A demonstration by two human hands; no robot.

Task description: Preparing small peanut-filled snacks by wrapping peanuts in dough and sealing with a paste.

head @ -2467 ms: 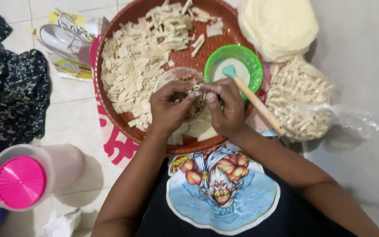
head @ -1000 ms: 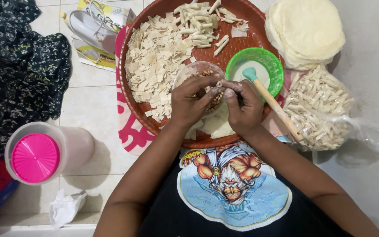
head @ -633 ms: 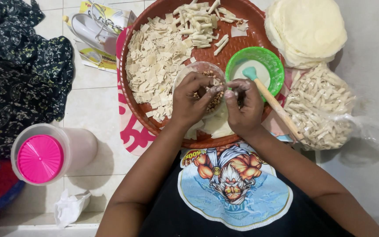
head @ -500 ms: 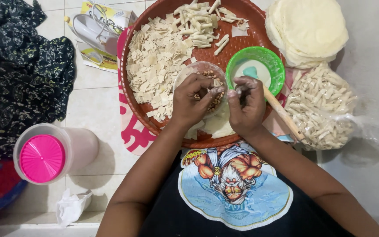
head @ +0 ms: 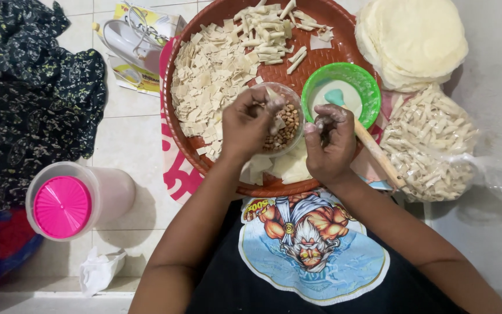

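Both hands work above a round woven brown tray [head: 344, 43] that sits on the tiled floor. The left hand [head: 248, 125] is curled, its fingertips pinching a small pale wrapper piece [head: 274, 100] over a clear bowl of peanuts [head: 286, 125] on the tray. The right hand [head: 329, 142] is loosely closed just beside that bowl, fingers bent inward and dusted white; whether it grips anything I cannot tell. A wooden stick [head: 379, 154] runs out from under it toward the right. A green bowl [head: 344, 87] holding white paste sits just beyond the right hand. Cut wrapper squares [head: 210, 81] are heaped on the tray's left half, with rolled sticks [head: 265, 26] near its far rim. Off the tray lie a stack of round wrappers [head: 413, 38], a clear bag of finished rolls [head: 431, 145] and a pink-lidded jar [head: 65, 203]
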